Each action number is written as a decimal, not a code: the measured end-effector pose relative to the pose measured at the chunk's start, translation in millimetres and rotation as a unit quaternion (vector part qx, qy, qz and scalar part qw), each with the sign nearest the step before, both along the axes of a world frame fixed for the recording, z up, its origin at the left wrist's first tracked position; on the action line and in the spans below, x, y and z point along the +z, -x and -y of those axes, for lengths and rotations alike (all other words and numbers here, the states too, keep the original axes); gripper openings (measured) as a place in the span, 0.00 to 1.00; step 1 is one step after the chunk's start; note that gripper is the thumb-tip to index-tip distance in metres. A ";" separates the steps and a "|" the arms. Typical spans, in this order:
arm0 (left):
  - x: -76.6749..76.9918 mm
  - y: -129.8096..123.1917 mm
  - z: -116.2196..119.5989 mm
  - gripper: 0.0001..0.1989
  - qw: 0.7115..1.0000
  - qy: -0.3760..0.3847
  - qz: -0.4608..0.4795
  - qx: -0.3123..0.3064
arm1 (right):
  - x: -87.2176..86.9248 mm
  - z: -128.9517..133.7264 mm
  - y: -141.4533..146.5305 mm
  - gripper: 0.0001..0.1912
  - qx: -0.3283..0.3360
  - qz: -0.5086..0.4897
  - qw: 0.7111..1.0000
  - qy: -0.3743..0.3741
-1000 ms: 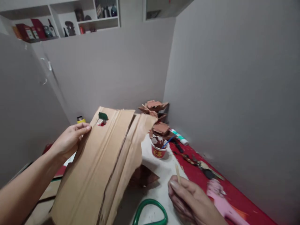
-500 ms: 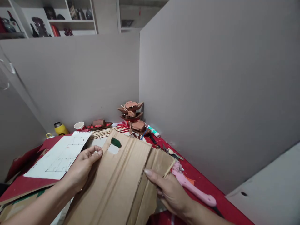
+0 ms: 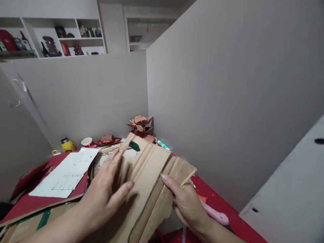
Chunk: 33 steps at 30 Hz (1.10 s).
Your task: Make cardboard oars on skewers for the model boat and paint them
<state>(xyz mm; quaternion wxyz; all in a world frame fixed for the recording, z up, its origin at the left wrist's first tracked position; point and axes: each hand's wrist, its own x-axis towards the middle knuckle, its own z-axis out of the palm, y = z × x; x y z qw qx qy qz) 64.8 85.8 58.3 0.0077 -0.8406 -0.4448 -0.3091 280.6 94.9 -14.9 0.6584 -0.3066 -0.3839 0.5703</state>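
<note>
A creased sheet of brown cardboard (image 3: 149, 162) is raised and tilted over the table, with an oval hole and a green patch near its top. My right hand (image 3: 186, 199) grips its right side, thumb on the front face and fingers behind. My left hand (image 3: 106, 189) is at the left part of the sheet, thumb spread away from the other fingers, not closed round it. To the left lies white paper (image 3: 64, 172) with pencil-like line drawings. Behind the cardboard is a bundle of thin sticks (image 3: 107, 149).
Brown model boats (image 3: 139, 126) stand by the corner of the grey partition (image 3: 106, 91). A yellow bottle (image 3: 67, 145) and a paper cup (image 3: 87, 142) are at the back left. A pink-handled tool (image 3: 215, 215) lies on the red table (image 3: 238, 221) at right.
My left hand has let go of the cardboard's left edge and opened over its face. The sheet has shifted slightly right with my right hand. The camera view has tilted up.
</note>
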 end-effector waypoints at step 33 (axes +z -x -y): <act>56.5 -65.5 60.7 0.40 0.980 -0.089 -0.181 0.004 | 21.6 54.6 2.0 0.24 -0.050 0.330 0.872 -0.358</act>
